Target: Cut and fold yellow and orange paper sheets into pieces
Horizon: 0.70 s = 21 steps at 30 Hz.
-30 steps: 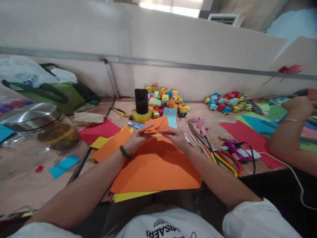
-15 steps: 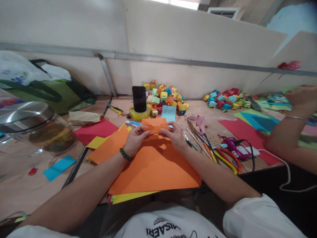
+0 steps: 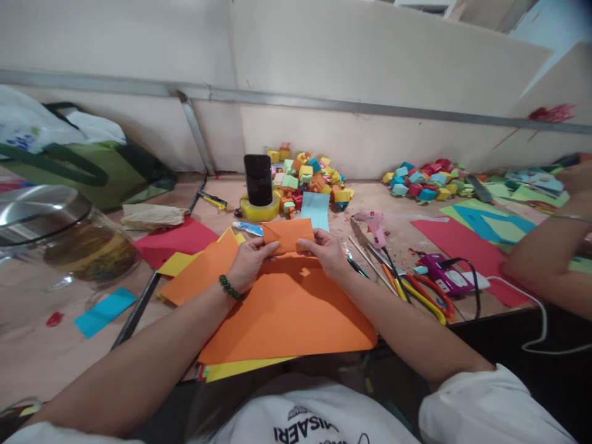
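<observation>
Between my two hands is a small folded piece of orange paper (image 3: 289, 234), raised over a large orange sheet (image 3: 291, 320). My left hand (image 3: 250, 262) pinches its left end, thumb in front and the other fingers behind. At the right end, my right hand (image 3: 329, 251) grips it the same way. A diagonal crease shows on the piece's left part. Yellow sheets (image 3: 250, 369) stick out beneath the large orange one. Just behind the folded piece lies a light blue paper (image 3: 315, 211).
A phone (image 3: 258, 180) leans upright on a yellow tape roll (image 3: 259, 209), beside a pile of paper cubes (image 3: 308, 176). On the right are a pink glue gun (image 3: 375, 227), scissors (image 3: 430, 296) and a purple power strip (image 3: 444, 274). A glass jar (image 3: 87, 246) stands left; another person's arm (image 3: 541, 259) rests right.
The upper flap of the orange piece, showing a pointed fold before, now looks flatter and squarer between my fingers. The view has shifted slightly.
</observation>
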Each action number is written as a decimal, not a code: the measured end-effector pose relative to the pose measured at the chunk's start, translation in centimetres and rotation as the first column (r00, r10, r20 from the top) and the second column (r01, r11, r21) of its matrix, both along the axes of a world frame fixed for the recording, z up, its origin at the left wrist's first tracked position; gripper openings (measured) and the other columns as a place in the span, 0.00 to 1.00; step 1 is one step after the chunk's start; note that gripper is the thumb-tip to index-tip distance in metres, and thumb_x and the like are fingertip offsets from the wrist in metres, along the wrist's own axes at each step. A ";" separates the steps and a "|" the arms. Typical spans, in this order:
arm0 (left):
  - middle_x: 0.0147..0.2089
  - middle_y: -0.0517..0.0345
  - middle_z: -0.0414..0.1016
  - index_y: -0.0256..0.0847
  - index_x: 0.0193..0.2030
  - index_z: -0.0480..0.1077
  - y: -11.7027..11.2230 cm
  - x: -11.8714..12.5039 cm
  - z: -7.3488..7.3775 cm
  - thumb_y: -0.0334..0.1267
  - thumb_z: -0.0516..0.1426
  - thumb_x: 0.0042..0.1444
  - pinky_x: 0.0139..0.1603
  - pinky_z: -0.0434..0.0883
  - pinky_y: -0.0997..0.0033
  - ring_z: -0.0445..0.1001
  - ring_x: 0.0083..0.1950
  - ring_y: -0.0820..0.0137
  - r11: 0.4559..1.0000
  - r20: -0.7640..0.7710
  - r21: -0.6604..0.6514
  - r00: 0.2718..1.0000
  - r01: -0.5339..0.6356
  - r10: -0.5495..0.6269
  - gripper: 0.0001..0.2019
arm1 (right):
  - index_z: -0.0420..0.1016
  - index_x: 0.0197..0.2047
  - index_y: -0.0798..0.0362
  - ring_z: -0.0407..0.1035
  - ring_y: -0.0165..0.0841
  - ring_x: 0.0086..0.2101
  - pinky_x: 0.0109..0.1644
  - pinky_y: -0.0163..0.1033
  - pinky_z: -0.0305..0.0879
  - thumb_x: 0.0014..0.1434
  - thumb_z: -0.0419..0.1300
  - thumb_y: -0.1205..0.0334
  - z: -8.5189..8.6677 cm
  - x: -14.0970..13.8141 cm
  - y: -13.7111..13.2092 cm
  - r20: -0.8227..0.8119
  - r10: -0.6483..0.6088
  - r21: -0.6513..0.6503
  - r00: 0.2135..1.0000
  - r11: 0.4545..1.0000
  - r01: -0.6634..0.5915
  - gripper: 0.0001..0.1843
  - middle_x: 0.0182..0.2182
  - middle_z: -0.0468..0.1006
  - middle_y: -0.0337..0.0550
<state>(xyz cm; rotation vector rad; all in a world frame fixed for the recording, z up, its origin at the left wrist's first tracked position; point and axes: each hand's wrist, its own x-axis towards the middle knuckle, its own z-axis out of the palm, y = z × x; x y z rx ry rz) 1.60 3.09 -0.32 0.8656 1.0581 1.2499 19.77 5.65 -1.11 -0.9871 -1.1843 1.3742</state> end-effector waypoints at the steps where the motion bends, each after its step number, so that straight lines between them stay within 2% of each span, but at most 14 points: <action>1: 0.37 0.51 0.82 0.34 0.35 0.79 -0.1 0.0 0.1 0.46 0.73 0.31 0.34 0.75 0.72 0.79 0.36 0.66 1.000 -0.007 0.005 1.000 0.001 -0.001 0.24 | 0.72 0.30 0.53 0.72 0.28 0.25 0.31 0.35 0.68 0.38 0.72 0.51 0.1 0.0 0.0 0.007 -0.005 -0.013 1.000 1.000 0.005 0.20 0.26 0.78 0.37; 7: 0.39 0.49 0.82 0.34 0.37 0.79 -0.4 0.3 0.5 0.47 0.73 0.30 0.36 0.76 0.69 0.80 0.36 0.64 0.999 -0.024 -0.008 0.999 0.038 -0.038 0.26 | 0.72 0.26 0.52 0.69 0.27 0.24 0.31 0.35 0.70 0.36 0.73 0.50 0.1 -0.1 -0.1 0.001 -0.025 0.015 1.000 1.000 0.025 0.20 0.23 0.76 0.34; 11: 0.35 0.52 0.82 0.35 0.36 0.80 -0.4 0.2 0.5 0.49 0.73 0.30 0.33 0.75 0.71 0.79 0.33 0.65 0.999 -0.051 -0.010 0.998 0.034 -0.034 0.26 | 0.77 0.32 0.52 0.70 0.28 0.26 0.28 0.34 0.71 0.38 0.72 0.49 0.2 0.0 -0.3 0.020 0.083 -0.056 0.996 0.995 -0.081 0.21 0.29 0.80 0.38; 14: 0.34 0.54 0.82 0.35 0.36 0.79 -0.6 0.2 0.5 0.51 0.72 0.30 0.35 0.76 0.69 0.79 0.35 0.64 0.998 -0.055 -0.008 0.996 0.065 -0.065 0.26 | 0.79 0.31 0.53 0.71 0.28 0.25 0.27 0.33 0.70 0.37 0.72 0.49 0.3 0.3 -0.2 0.027 0.135 -0.089 0.990 0.987 -0.132 0.20 0.29 0.80 0.40; 17: 0.34 0.54 0.82 0.36 0.35 0.79 -0.6 0.3 0.6 0.53 0.72 0.31 0.38 0.77 0.66 0.79 0.37 0.63 0.997 -0.053 0.001 0.996 0.071 -0.071 0.26 | 0.79 0.29 0.54 0.71 0.29 0.23 0.25 0.34 0.70 0.38 0.72 0.48 0.3 0.4 -0.2 0.046 0.131 -0.059 0.990 0.990 -0.128 0.19 0.27 0.80 0.40; 21: 0.36 0.51 0.82 0.35 0.35 0.79 -0.5 0.3 0.7 0.50 0.73 0.30 0.33 0.76 0.69 0.80 0.33 0.63 0.998 -0.082 -0.002 0.995 0.063 -0.063 0.26 | 0.79 0.29 0.53 0.71 0.30 0.22 0.24 0.34 0.70 0.40 0.71 0.47 0.4 0.4 -0.2 0.080 0.118 -0.019 0.990 0.993 -0.116 0.19 0.25 0.79 0.41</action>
